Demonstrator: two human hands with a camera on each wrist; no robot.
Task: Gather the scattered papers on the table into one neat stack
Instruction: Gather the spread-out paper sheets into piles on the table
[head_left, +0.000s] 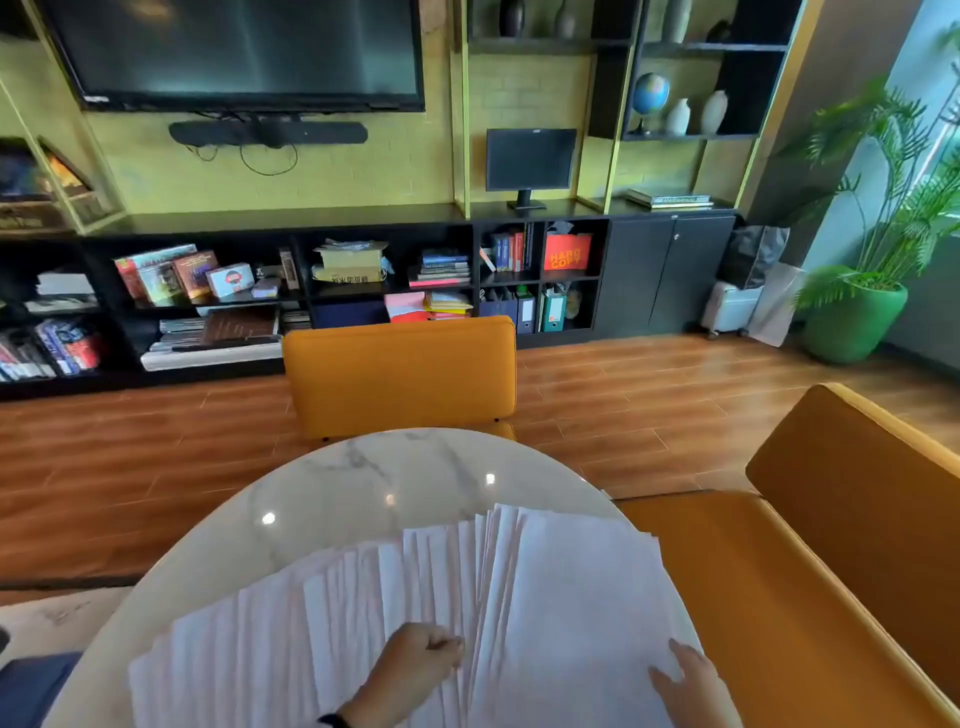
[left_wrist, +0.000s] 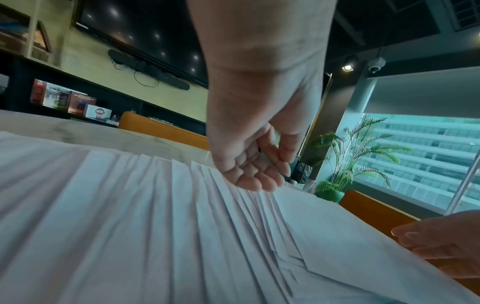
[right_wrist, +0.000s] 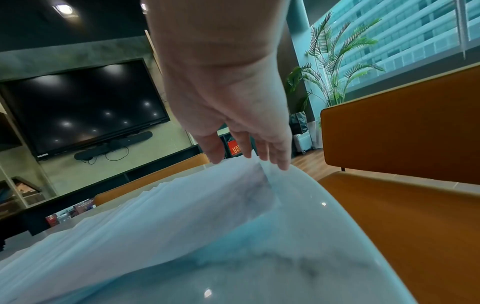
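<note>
Many white papers (head_left: 571, 597) lie fanned in an overlapping arc across the near half of a round marble table (head_left: 363, 483). My left hand (head_left: 431, 649) sits on the middle of the fan. Its fingers (left_wrist: 249, 181) are curled in toward the palm, hold nothing, and touch the sheet edges (left_wrist: 130, 226). At the fan's right end, my right hand (head_left: 680, 670) rests with straight fingers (right_wrist: 280, 158) on the top sheet. In the right wrist view that sheet's (right_wrist: 155, 216) near edge arches a little off the tabletop (right_wrist: 311, 257).
An orange chair (head_left: 400, 374) stands at the table's far side and another (head_left: 831, 545) at its right. Low black shelves with books (head_left: 311, 280) line the wall under a large screen. A potted plant (head_left: 857, 312) stands at the right by the window.
</note>
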